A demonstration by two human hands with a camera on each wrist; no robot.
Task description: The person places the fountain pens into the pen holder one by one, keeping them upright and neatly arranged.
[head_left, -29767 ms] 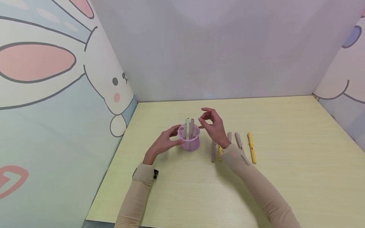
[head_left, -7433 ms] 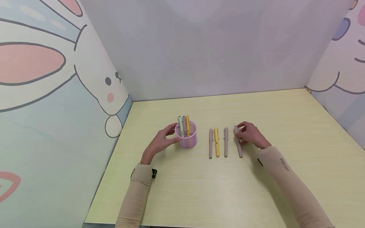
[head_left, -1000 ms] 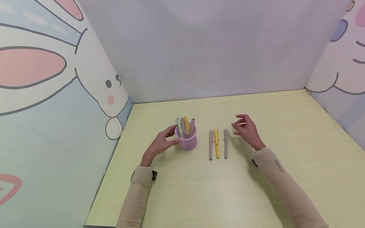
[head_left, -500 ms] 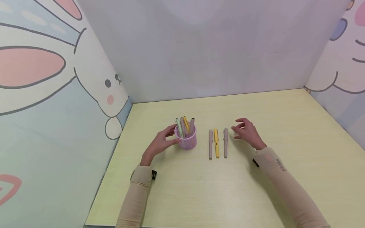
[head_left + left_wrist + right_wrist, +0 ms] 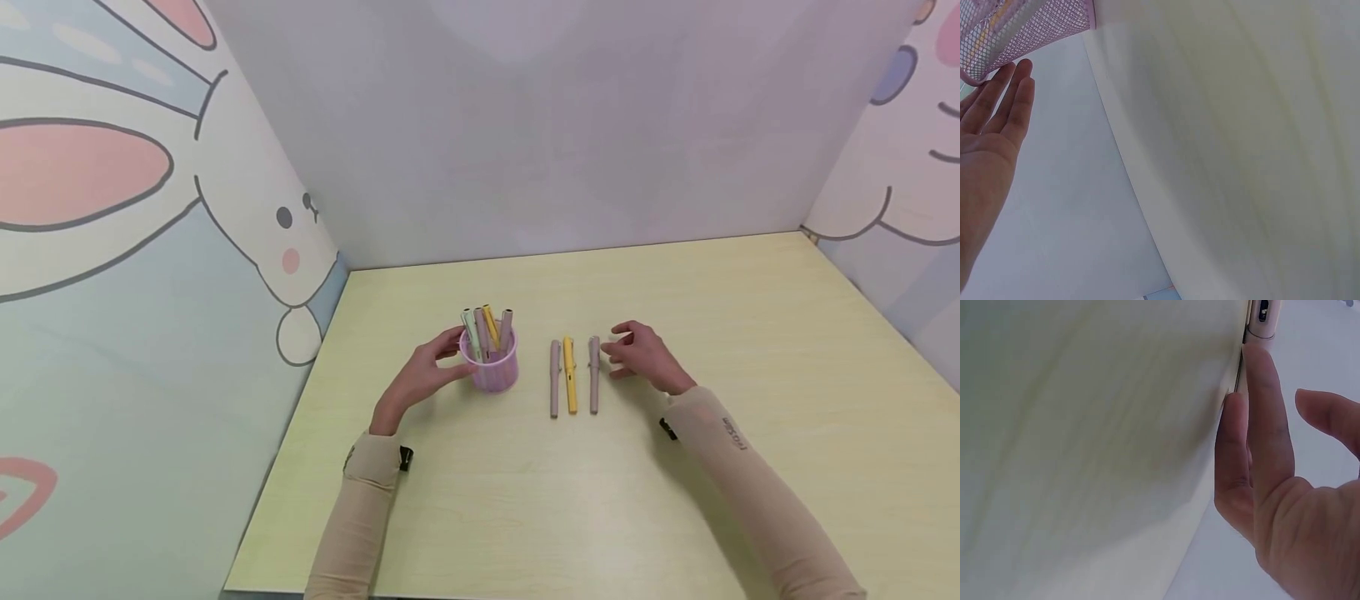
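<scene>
Presently, left hand: we have the left hand (image 5: 423,379) lightly holding the pink mesh cup (image 5: 497,382), thumb on its near side, fingers on its far side.
Cup: upright between left thumb and fingers; a green pen (image 5: 472,333), an upright yellow pen (image 5: 490,324) and two leaning mauve pens (image 5: 507,328) show in it.
Right hand: we see the right hand (image 5: 643,357) holding nothing, thumb and fingers moderately parted; its tips are just beside the near mauve pen (image 5: 594,379). Whether one touches, we cannot tell.
Loose pens: to the right hand's left, near mauve pen first, then the loose yellow pen (image 5: 571,379), then the far mauve pen (image 5: 554,383) on the cup side; all lie roughly parallel, apart.
Pinch: we judge the step to be picking up the near mauve pen. We would set thumb and fingertips on opposite sides of its barrel, clear of the clip.
Lift: straight up first, so the loose yellow pen beside it is not nudged.
Entry: we would tip the pen upright above the cup and lower it into the widest gap left among the standing pens.
Brace: we want the left hand steady but gentle; a knock at the rim could shift the cup.
</scene>
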